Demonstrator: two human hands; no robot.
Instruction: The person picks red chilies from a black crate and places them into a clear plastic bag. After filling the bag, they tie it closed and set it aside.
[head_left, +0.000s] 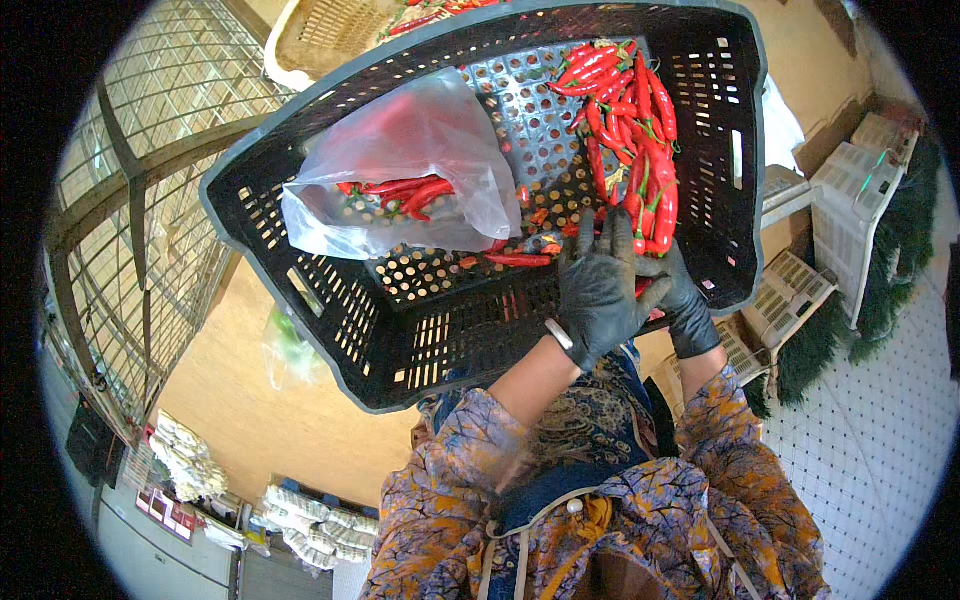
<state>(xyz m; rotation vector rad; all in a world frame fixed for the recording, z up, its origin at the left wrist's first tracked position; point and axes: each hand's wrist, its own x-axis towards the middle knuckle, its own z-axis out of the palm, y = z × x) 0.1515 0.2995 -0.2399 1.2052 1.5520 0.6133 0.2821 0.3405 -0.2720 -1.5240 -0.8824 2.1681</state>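
A black plastic crate with slotted walls stands before me, tilted in view. Red chili peppers with green stems are heaped along its right side. My left hand, in a black glove, reaches over the near wall with fingers extended at the heap's near end. Beside it my right hand, also gloved in black, lies against the lowest peppers; its fingers are partly hidden behind my left thumb and the peppers. Some red shows between the two hands. A translucent plastic bag with red peppers inside lies in the crate's left half.
A single pepper and reddish scraps lie on the perforated crate floor. A wire cage stands at left. Behind is a pale basket. White crates and dark green bundles line the right side.
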